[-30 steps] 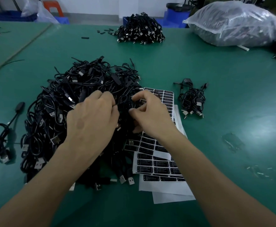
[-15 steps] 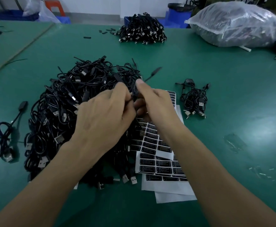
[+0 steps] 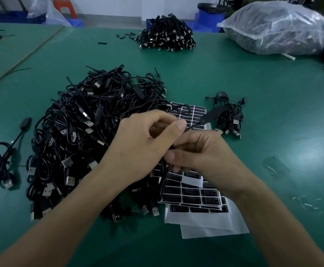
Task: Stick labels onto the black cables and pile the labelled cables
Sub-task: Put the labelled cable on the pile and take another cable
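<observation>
One black cable (image 3: pixel 211 115) is held up btwn both hands, just above the label sheets (image 3: pixel 192 199) and the near-right edge of the big pile (image 3: pixel 80 132); its thicker end pokes out up and to the right, blurred; the thin cord drops btwn the fingers toward the sheets; can't tell if a label is on it.

Left hand (image 3: pixel 147 145): back facing up, fingers curled, thumb and forefinger pinching the cable at the top; right hand (image 3: pixel 203 153): just below and touching the left, fingers folded in, thumb across, gripping the cord lower down; both forearms bare, coming in from the bottom corners and crossing over the pile's near edge and the sheets.

Label sheets: white backing w/ rows of black labels, a few stacked and fanned, far end showing beyond the hands, left edge tucked under the big pile. Big pile: loose tangle of black cables w/ silver plugs, left of the hands, filling the middle of the green counter (image 3: pixel 273 89).

Small pile (image 3: pixel 229 116) of a few cables sits just right of the sheets, apart from the hands; a lone cable (image 3: pixel 5 157) lies well left of the big pile. Far side: another heap (image 3: pixel 167 35) of cables w/ small black bits (image 3: pixel 124 35) beside it; a clear plastic bag (image 3: pixel 278 27) stuffed w/ dark items at far right; blue crates (image 3: pixel 211 18) behind the counter.
</observation>
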